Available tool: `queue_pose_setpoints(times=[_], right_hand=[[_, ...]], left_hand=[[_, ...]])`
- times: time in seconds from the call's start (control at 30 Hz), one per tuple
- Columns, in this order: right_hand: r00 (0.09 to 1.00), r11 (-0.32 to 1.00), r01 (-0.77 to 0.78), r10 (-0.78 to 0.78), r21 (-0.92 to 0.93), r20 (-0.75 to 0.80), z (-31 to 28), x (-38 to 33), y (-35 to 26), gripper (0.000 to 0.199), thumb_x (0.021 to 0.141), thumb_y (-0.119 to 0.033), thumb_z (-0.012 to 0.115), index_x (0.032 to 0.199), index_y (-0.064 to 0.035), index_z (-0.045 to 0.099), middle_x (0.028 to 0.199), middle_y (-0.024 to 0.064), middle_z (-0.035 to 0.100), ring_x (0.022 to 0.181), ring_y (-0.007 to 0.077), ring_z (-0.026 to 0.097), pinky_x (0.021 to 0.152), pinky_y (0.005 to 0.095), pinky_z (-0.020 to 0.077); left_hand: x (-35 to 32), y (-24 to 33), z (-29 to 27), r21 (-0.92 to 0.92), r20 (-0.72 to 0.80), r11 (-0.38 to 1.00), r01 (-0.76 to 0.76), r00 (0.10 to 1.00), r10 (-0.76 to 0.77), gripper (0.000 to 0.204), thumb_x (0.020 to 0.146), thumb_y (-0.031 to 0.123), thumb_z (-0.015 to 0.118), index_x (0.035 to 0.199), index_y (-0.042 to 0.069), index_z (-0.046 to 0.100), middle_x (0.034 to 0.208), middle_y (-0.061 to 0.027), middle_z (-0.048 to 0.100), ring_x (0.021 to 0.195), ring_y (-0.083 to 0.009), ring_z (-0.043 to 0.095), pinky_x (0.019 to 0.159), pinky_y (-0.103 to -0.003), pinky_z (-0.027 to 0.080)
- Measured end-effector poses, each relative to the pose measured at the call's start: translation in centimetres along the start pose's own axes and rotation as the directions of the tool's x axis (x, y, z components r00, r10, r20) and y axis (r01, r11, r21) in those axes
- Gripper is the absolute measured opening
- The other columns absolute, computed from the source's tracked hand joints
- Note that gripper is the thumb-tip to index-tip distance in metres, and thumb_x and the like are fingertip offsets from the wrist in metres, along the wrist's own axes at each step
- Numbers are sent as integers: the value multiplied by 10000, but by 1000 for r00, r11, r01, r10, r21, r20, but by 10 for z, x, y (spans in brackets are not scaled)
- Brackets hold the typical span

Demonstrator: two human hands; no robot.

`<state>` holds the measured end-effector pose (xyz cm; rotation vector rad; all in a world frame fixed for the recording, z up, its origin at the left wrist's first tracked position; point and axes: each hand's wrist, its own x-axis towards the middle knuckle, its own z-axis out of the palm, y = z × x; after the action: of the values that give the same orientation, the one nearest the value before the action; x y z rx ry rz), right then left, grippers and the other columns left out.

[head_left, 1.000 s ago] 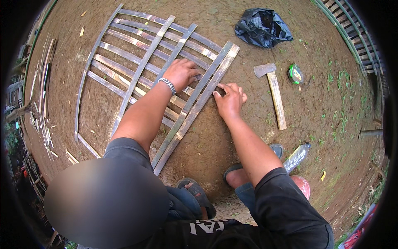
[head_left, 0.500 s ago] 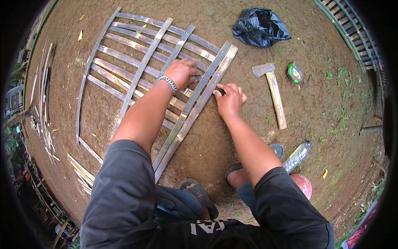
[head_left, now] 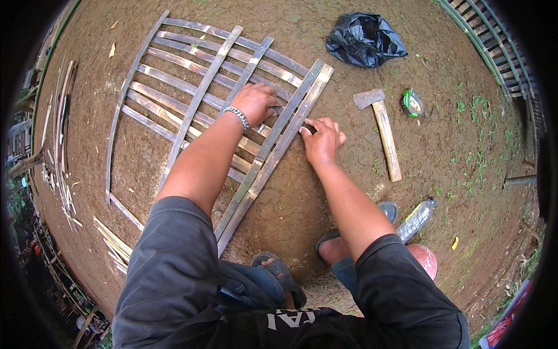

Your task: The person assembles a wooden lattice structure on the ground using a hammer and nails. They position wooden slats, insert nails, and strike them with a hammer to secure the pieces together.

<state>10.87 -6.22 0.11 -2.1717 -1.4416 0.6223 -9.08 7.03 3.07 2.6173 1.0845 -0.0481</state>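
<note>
A lattice of flat bamboo slats [head_left: 165, 71] lies on bare ground, with long crosswise strips over and under the slats. Two strips run side by side along its right edge, an inner strip [head_left: 294, 103] and an outer strip [head_left: 280, 152]. My left hand [head_left: 254, 104], with a chain bracelet at its wrist, is closed around a slat just left of the inner strip; its fingertips are partly hidden. On the other side, my right hand [head_left: 324, 141] has its fingers bent, thumb and forefinger pinching at the outer strip's edge.
To the right lie a hatchet [head_left: 380, 131] with a wooden handle and a green-black tape measure [head_left: 412, 103]. A black plastic bag [head_left: 365, 39] sits beyond. Near my feet are a plastic bottle [head_left: 417, 220] and a red round object [head_left: 424, 259]. Loose bamboo strips [head_left: 60, 125] lie far left.
</note>
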Motion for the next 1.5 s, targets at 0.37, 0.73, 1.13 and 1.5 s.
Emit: queue_pose_setpoints(times=[0.37,0.73,1.13,1.5], right_hand=[[1000,1000,1,-1,-5,1,1,1,1,253,771,-244,871,1019,-219,826,1086,-7,684,1142,207,582,1080,457,296],[1000,1000,7,-7,-5,-18,3,2,1,262,752,-238,880,1009,-231,829,1080,-6,686,1136,211,585,1066,460,309],[998,999,48,-49,-8,-41,5,0,4,264,757,-232,874,1016,-215,822,1044,-4,676,1118,213,584,1033,463,314],[995,998,67,-68,-14,-74,7,1,5,249,759,-219,869,1004,-201,823,1018,-8,679,1087,207,592,1023,437,319]], left_hand=[[-2,5,-1,-30,41,997,73,997,-72,277,842,248,762,1104,163,792,1228,-32,695,1230,-259,598,1061,-422,460],[-35,99,53,-146,-169,879,453,864,-474,723,1018,397,531,1576,-26,347,1661,-234,296,1584,-365,192,1271,-606,107],[-33,104,60,-138,-164,850,509,834,-526,752,1021,427,508,1579,-44,327,1689,-239,243,1597,-364,159,1277,-586,85],[-31,106,57,-106,-165,843,528,827,-538,754,993,434,531,1558,-38,368,1669,-232,289,1586,-370,185,1272,-602,94]])
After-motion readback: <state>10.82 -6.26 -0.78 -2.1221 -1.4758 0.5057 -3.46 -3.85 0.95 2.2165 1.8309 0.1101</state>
